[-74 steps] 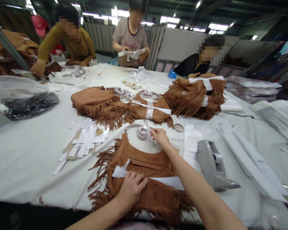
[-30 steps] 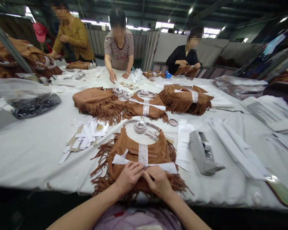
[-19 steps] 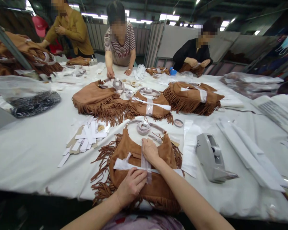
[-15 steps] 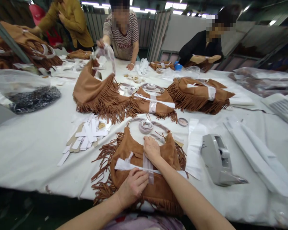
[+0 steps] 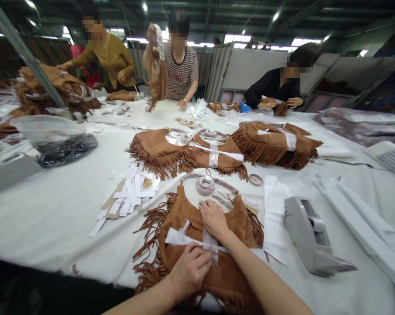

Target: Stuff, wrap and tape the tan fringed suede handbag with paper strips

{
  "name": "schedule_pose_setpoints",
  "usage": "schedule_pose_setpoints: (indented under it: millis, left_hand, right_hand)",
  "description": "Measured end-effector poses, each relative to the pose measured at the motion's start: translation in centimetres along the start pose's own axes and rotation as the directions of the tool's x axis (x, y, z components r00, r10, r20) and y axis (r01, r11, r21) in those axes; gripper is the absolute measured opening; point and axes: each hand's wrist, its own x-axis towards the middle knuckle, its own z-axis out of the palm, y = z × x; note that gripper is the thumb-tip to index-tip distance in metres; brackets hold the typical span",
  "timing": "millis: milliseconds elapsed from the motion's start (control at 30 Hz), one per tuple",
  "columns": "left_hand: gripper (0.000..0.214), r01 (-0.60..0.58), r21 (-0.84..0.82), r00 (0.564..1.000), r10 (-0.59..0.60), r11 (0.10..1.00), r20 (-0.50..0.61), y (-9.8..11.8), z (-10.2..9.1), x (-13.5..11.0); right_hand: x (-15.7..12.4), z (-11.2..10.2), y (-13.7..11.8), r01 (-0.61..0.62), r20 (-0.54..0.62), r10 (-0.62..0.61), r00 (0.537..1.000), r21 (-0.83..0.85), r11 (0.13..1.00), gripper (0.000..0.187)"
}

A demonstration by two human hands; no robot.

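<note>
A brown suede fringed handbag point(image 5: 180, 214) lies on the table right in front of me, its wrapped handle pointing away. Across it runs a strip of white paper point(image 5: 176, 237), crossed by a band of clear tape point(image 5: 211, 245). My right hand point(image 5: 214, 219) lies over the upper end of the tape, fingers extended and pressed to the suede near the bag's opening. Lower down, my left hand point(image 5: 191, 267) rests on the bag beside the tape with its fingers curled in; what they pinch, if anything, is hidden.
A grey tape dispenser point(image 5: 310, 236) stands to the right, beside white paper sheets point(image 5: 274, 218). Left of the bag lies a heap of paper strips point(image 5: 128, 194). More fringed bags point(image 5: 276, 142) lie beyond. Several co-workers stand across the white table point(image 5: 69, 197).
The view has tilted up and shifted slightly. My hands keep nearly the same place on the bag. Across the table, a co-worker has raised a brown fringed item off the table.
</note>
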Motion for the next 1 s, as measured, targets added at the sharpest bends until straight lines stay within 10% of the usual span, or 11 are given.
schedule_pose_setpoints:
  millis: [267, 433, 633, 833, 1000]
  left_hand:
    - [0.017, -0.017, 0.009, 1.000, 0.018, 1.000, -0.017, 0.1, -0.7, 0.7]
    - [0.021, -0.008, -0.052, 0.997, 0.012, 0.999, 0.079, 0.0, -1.8, 0.2]
    - [0.023, -0.017, -0.058, 0.988, 0.025, 0.998, 0.155, 0.2, -2.8, -0.2]
    - [0.042, 0.059, -0.077, 0.980, -0.043, 0.995, 0.195, 1.2, -3.5, -0.7]
    - [0.052, 0.037, -0.071, 0.969, -0.018, 0.997, 0.245, 1.4, -3.9, -1.5]
  right_hand:
    - [-3.7, -1.8, 0.7, 0.139, -0.111, -0.119, 0.987, 0.188, 0.972, 0.032]
    - [-14.2, -4.7, 1.1, 0.279, -0.252, -0.206, 0.946, 0.305, 0.911, 0.034]
    - [-23.9, -3.1, 0.9, 0.478, -0.066, -0.480, 0.875, -0.039, 0.877, 0.051]
    - [-23.9, 2.2, -0.9, 0.420, -0.323, -0.435, 0.841, -0.120, 0.900, 0.039]
    - [-23.6, 1.4, -1.8, 0.524, -0.420, -0.495, 0.761, -0.053, 0.850, 0.023]
